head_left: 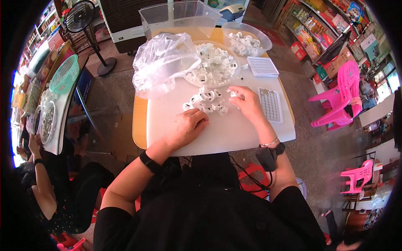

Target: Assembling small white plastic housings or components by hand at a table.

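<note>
My right hand (248, 104) pinches a small white plastic piece (233, 93) between thumb and fingers, just above the white work surface (163, 130). A loose pile of white ring-shaped plastic parts (208, 99), some with dark spots, lies between my hands. My left hand (190, 126) rests at the near left edge of that pile with its fingers curled in; whatever they hold, if anything, is hidden. Beside my right hand lies a shallow white tray (271, 104) with rows of small compartments. Beyond the pile, a clear round bowl (239, 72) is heaped with similar white parts.
A crumpled clear plastic bag (161, 62) leans over the bowl's left side. Farther back are a clear bin (180, 16), a second bowl (269, 41) of parts and another gridded white tray (263, 66). A person (44, 190) sits at a side table on the left. Pink chairs (341, 94) stand right.
</note>
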### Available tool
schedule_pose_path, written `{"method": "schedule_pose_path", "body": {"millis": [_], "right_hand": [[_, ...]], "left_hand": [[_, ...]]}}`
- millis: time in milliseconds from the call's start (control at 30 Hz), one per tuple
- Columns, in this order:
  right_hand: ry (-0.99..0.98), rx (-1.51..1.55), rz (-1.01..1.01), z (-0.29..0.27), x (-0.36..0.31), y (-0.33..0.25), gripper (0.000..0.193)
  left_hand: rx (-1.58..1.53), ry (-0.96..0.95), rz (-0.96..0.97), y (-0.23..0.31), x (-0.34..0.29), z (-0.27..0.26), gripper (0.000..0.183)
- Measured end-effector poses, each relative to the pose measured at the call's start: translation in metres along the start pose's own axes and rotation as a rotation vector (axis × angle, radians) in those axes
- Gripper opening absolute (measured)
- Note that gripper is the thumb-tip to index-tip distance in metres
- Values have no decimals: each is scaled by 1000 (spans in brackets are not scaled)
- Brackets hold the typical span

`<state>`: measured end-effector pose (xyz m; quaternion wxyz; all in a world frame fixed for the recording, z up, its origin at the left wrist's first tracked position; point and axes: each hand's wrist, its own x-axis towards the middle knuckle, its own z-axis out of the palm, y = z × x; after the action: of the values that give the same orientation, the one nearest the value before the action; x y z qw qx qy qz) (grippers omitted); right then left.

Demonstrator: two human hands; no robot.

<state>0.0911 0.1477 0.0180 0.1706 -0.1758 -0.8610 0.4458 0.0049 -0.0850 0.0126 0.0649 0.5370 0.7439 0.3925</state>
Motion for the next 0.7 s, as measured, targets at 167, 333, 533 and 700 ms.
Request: {"method": "schedule_pose_path", "body": {"millis": [167,333,533,700], "right_hand": [[-11,-33,-91,-7,-12,-14,35],[94,-197,-168,-12,-22,-17,29],[123,-492,-406,15,-39,-19,18],[170,-289,-290,23,-43,-14,15]], "left_hand": [[2,45,34,-1,-1,1,9],[26,30,22,-4,-2,2,10],[23,42,33,-1,0,0,9],[25,74,28,-4,-2,3,10]]}}
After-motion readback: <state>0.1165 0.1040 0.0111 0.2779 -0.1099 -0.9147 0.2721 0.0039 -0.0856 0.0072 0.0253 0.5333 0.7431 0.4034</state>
